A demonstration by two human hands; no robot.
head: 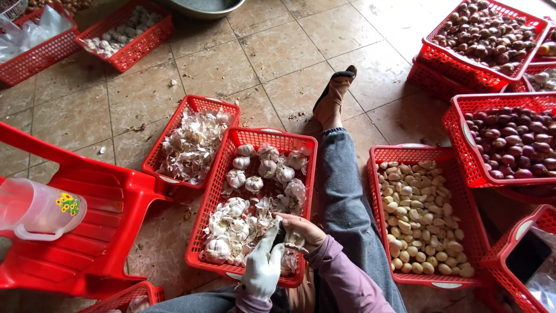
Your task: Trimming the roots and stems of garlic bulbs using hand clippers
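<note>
My left hand, in a white glove, and my bare right hand meet over the near end of a red basket of whole garlic bulbs. Both hands close on one garlic bulb between them; something dark shows beside it, too small to name. Loose papery skins and more bulbs lie under the hands. My right leg in jeans stretches out to the right of this basket, foot in a sandal.
A red basket of garlic skins sits left; one of peeled cloves sits right. Baskets of shallots stand far right. A red plastic stool carries a clear jug. More red baskets lie at the top left.
</note>
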